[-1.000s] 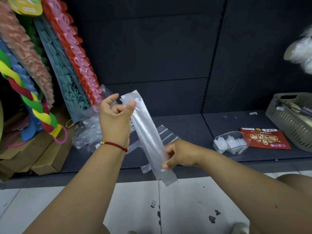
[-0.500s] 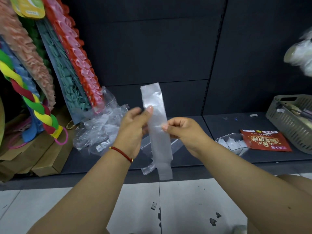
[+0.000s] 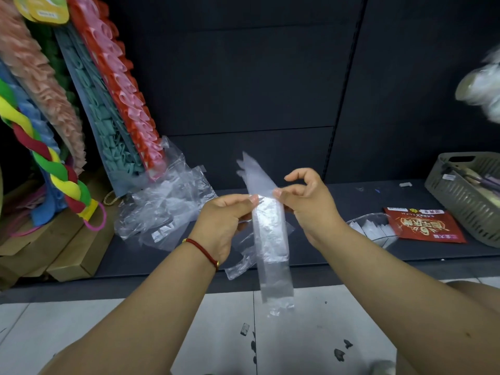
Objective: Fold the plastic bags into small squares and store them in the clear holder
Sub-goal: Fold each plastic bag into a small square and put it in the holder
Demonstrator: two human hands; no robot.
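A clear plastic bag (image 3: 270,239), folded into a long narrow strip, hangs upright in front of me. My left hand (image 3: 224,223) pinches its left edge near the top, and my right hand (image 3: 305,204) pinches the right edge at the same height. The strip's top end bends back to the left above my fingers. Its lower end dangles over the shelf's front edge. The clear holder (image 3: 378,226) lies on the dark shelf to the right, with several folded bag squares inside.
A heap of loose clear bags (image 3: 165,207) lies on the dark shelf (image 3: 338,250) at left, under hanging coloured goods (image 3: 113,104). A red packet (image 3: 424,226) and a grey slotted basket (image 3: 465,196) sit at right. Cardboard boxes (image 3: 67,255) stand at far left. White floor tiles (image 3: 81,334) lie below.
The strip went from slanted to upright. My right hand moved up from its lower end to pinch beside my left hand. The top end now bends over to the left.
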